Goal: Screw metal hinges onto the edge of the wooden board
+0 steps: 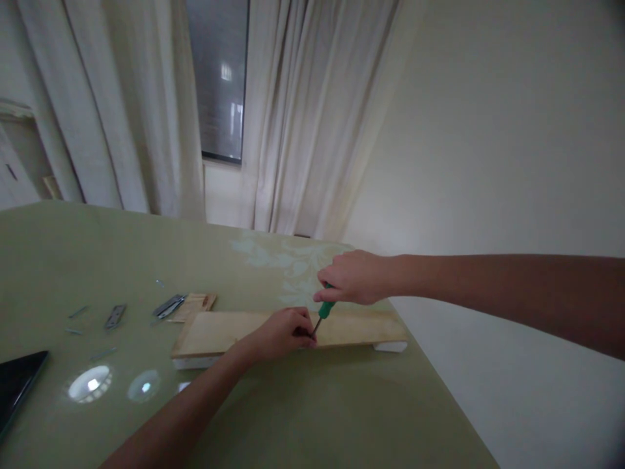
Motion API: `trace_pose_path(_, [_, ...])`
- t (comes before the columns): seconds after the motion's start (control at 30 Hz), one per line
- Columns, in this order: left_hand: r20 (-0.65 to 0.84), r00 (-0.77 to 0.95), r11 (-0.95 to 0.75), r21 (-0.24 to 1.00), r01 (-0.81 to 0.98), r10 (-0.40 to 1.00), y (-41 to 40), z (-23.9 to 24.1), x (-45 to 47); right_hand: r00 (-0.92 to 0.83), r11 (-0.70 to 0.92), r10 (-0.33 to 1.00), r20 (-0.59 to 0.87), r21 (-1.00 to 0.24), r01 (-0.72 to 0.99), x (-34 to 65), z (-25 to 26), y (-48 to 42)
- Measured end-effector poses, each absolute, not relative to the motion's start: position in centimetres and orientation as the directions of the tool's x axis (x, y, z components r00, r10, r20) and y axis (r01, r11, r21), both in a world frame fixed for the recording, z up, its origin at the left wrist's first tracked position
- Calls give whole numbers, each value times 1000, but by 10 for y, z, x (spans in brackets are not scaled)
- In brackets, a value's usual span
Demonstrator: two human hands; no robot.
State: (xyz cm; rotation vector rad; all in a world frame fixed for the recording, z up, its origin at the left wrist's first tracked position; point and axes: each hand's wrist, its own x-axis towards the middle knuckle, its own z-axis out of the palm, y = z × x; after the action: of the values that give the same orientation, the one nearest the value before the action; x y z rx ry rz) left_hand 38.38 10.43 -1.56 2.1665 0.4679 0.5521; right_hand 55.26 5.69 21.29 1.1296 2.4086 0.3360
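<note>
A screwdriver with a green handle is gripped in my right hand, its shaft slanting down to the left. The tip meets the front edge of a long pale wooden board. Close around that tip, my left hand has its thumb and fingers pinched together on the board. Whatever they pinch is hidden or too small to make out. White blocks show beneath the board at both ends.
Left of the board lie a utility knife or multi-tool, a small wood piece, a metal hinge-like plate and several thin strips. A dark flat device sits at the left edge. Curtains and a wall bound the green table.
</note>
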Motion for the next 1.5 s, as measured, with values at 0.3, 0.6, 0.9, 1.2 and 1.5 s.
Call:
trace_pose_path(0.3, [207, 844, -598, 785, 158, 495, 105, -14, 383, -553, 729, 680, -481, 364, 580, 547, 220, 61])
trace_pose_path(0.6, [182, 842, -599, 777, 194, 508, 100, -6, 382, -697, 886, 461, -549, 327, 328, 552, 227, 58])
trace_pose_path(0.9, [180, 830, -577, 793, 196, 529, 103, -11, 382, -444, 653, 754, -485, 472, 593, 540, 218, 61])
trace_pose_path(1.2, [162, 836, -578, 789, 209, 524, 101, -8, 382, -538, 740, 671, -510, 416, 529, 541, 213, 57])
trace_pose_path(1.5, [155, 840, -577, 789, 211, 520, 102, -9, 384, -576, 770, 636, -513, 371, 520, 542, 220, 55])
